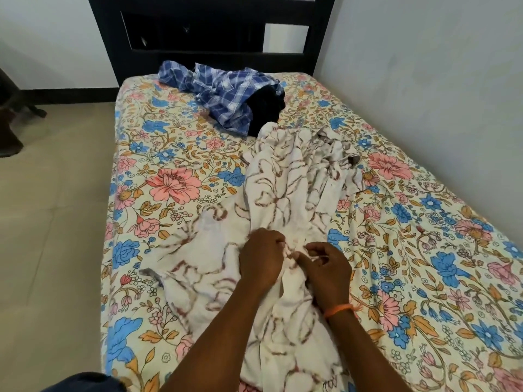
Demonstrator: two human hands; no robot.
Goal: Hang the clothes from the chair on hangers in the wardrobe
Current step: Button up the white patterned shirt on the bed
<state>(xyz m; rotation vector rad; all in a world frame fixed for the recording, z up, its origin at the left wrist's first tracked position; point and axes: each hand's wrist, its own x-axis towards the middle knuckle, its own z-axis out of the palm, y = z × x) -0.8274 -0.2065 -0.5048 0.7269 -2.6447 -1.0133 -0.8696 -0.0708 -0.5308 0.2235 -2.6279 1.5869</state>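
A bed (175, 154) with a flowered sheet carries a white printed garment (283, 176) stretched along its middle. Behind it, near the headboard (215, 26), lie a blue checked shirt (220, 89) and a dark garment (267, 108), touching. The left hand (261, 260) and right hand (325, 271) both pinch the white garment's cloth at its near part.

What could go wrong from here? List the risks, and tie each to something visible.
1. Both the left hand and the right hand pinch one small spot of the white patterned garment; a hard pull there could strain the fabric.
2. That garment lies crumpled across the floral bedsheet, so lifting it may leave it twisted for hanging.
3. Its far end lies against the dark garment and blue checked shirt, and might drag them along.
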